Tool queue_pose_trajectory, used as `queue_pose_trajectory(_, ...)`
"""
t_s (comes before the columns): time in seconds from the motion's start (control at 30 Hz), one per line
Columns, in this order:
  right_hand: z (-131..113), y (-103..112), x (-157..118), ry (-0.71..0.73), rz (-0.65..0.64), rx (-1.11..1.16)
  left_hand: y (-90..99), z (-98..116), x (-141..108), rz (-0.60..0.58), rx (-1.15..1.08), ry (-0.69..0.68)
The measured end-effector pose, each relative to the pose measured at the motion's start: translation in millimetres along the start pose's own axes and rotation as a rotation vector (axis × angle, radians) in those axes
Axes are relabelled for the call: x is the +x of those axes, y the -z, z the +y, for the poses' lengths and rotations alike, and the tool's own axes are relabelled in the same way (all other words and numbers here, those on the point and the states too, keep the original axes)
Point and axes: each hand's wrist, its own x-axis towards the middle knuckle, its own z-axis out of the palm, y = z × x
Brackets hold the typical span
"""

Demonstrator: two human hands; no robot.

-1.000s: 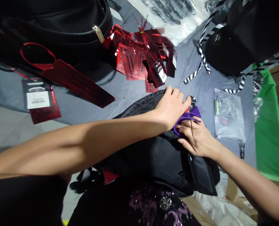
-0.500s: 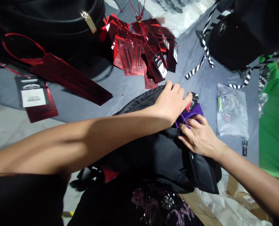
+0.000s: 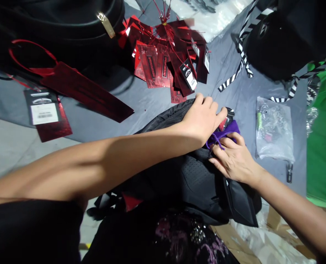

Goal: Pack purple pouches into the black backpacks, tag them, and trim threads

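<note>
A black backpack [image 3: 165,179] lies at the table's front edge, against my body. My left hand [image 3: 203,119] is closed over the far rim of its opening, fingertips bent down out of sight. From the opening shows a purple drawstring pouch [image 3: 231,129], with its cord loose on top. My right hand [image 3: 231,157] has its fingers curled on the pouch, pressing it at the bag's near edge. Something red and black, partly covered, sits between the two hands beside the pouch.
A bunch of red tags [image 3: 163,58] lies beyond the backpack. A black bag with a gold zip pull [image 3: 105,25] and hanging tags stands at left. At right are a clear plastic packet [image 3: 274,128], black items with striped straps [image 3: 275,44] and a green bin [image 3: 321,146].
The whole view has shifted slightly, so the table things sit a little further right. Both hands keep their places on the backpack and pouch.
</note>
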Motion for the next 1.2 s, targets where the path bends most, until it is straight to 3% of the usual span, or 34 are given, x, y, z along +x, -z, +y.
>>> queue_pose_trajectory(0.67, -3.2, -3.3, -2.4, -0.055, 0.03, 0.052, 2.0, -1.1, -1.7, -0.005, -0.004, -0.02)
queue_pose_trajectory(0.77, -2.7, -6.5, -14.0, -0.111, 0.101, 0.152, 2.2, -1.9, -2.5, -0.006, 0.006, -0.023)
queue_pose_trajectory(0.87, -3.7, -13.0, -33.4, -0.275, 0.266, 0.297, 0.0, -2.4, -1.9, 0.0, -0.008, -0.036)
queue_pose_trajectory(1.0, -9.6, -16.5, -53.0, -0.788, 0.509, 0.626, -3.0, -1.8, 0.9, 0.02, -0.061, -0.011)
queue_pose_trajectory(1.07, -13.8, -13.1, -55.2, -0.989, 0.561, 0.846, -3.2, -1.5, 1.9, 0.003, -0.039, -0.008)
queue_pose_trajectory(1.13, -17.7, -7.6, -52.5, -1.049, 0.557, 0.969, -2.5, -1.5, 2.0, -0.009, -0.009, -0.017)
queue_pose_trajectory(1.2, -19.8, -2.4, -45.6, -1.002, 0.534, 0.943, -1.5, -1.5, 1.6, -0.011, -0.006, -0.023)
